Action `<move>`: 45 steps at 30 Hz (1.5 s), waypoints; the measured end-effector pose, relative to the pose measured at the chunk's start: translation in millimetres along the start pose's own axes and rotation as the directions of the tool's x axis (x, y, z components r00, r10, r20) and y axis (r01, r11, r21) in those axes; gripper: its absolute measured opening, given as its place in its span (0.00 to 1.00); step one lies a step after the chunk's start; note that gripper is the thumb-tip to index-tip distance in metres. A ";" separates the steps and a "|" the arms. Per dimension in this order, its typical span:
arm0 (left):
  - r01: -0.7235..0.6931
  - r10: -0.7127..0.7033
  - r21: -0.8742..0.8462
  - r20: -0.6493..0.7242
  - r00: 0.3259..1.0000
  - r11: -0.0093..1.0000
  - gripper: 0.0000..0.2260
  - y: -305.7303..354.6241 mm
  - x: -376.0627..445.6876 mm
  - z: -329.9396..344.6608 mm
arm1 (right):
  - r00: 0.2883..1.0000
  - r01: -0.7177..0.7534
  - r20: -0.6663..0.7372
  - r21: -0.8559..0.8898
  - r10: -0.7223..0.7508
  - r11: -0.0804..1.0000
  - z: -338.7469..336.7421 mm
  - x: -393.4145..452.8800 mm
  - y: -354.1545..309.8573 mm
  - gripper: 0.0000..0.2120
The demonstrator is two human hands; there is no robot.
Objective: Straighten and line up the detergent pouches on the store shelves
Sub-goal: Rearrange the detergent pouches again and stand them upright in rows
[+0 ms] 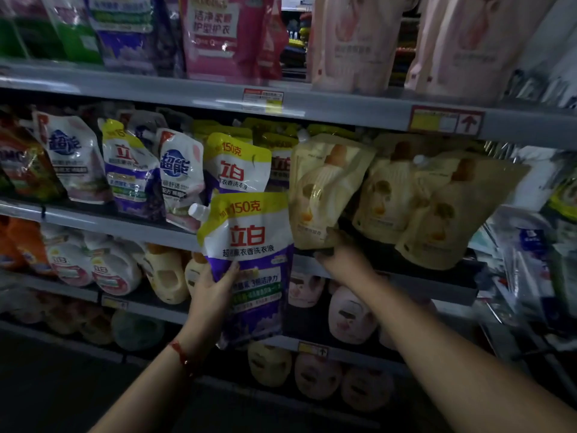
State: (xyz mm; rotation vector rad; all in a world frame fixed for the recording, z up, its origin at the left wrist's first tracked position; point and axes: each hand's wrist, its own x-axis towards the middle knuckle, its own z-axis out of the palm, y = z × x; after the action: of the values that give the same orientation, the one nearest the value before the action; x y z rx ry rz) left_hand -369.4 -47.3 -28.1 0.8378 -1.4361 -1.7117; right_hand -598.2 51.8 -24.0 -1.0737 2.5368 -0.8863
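Purple pouch [249, 260] hangs off the shelf [406, 276], left hand [215, 285] gripping it — right hand [340, 257] pinches the cream pouch [324, 192], which could topple its neighbours.

Both arms extended forward and upward, hands raised.
Left hand [215, 284]: fingers curled in a grip, red cord at wrist. Right hand [343, 260]: fingers closed in a grasp, forearm bare.

Two bare forearms, no sleeves in view, left hand [212, 287] and right hand [345, 260] ungloved, thin red cord bracelet [180, 351] round the left wrist, no rings discernible
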 end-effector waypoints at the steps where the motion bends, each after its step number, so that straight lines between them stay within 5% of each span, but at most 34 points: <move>1: -0.004 0.004 -0.003 -0.009 1.000 1.000 0.05 -0.9 0.1 2.7 | 0.999 -0.027 -0.014 0.129 0.029 0.991 0.7 10.8 2.4 0.27; 6: 0.023 -0.023 0.012 -0.014 1.000 1.000 0.10 -3.8 0.3 4.0 | 0.954 -0.190 -0.073 0.601 0.290 0.777 -10.3 57.4 2.9 0.29; 9: 0.026 -0.026 0.032 -0.010 1.000 0.999 0.11 -7.2 2.4 1.6 | 0.930 -0.233 -0.029 0.724 0.367 0.650 -10.7 78.7 7.0 0.30; 20: 0.024 -0.021 0.083 -0.047 0.999 0.996 0.13 -12.1 22.8 -9.3 | 0.905 -0.161 -0.218 0.621 0.366 0.767 -13.2 96.6 21.2 0.08; 27: -0.001 0.000 0.075 0.007 1.000 0.997 0.15 -1.3 33.1 -5.2 | 0.866 -0.140 -0.326 0.570 0.379 0.810 -33.0 83.3 88.0 0.16; 31: 0.016 -0.018 0.037 0.037 0.999 0.999 0.07 1.4 34.6 7.1 | 0.831 -0.209 -0.377 0.469 0.409 0.858 -50.9 68.8 128.7 0.23; 34: 0.033 -0.034 0.016 0.071 0.997 0.999 0.07 5.4 33.5 17.5 | 0.808 -0.202 -0.359 0.577 0.468 0.792 -57.5 56.2 138.6 0.28; 39: 0.048 -0.043 -0.042 0.119 0.992 0.998 0.08 11.5 30.8 26.9 | 0.744 -0.069 -0.453 0.679 0.491 0.731 -68.0 12.5 94.5 0.09; 42: 0.021 -0.017 -0.033 0.129 0.991 0.999 0.08 14.3 31.4 31.1 | 0.853 0.058 -0.430 0.641 0.295 0.765 -54.2 -25.1 43.8 0.05; 45: 0.065 -0.055 -0.052 0.182 0.982 0.997 0.12 16.1 30.9 36.0 | 0.996 -0.010 -0.056 0.732 0.075 0.681 -34.3 -33.0 -5.6 0.12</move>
State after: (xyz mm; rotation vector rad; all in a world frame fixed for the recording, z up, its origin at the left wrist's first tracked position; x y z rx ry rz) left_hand -413.8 -57.2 -7.1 0.7156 -1.4848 -1.9069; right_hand -587.0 87.3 6.2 -0.7017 1.8952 -1.7513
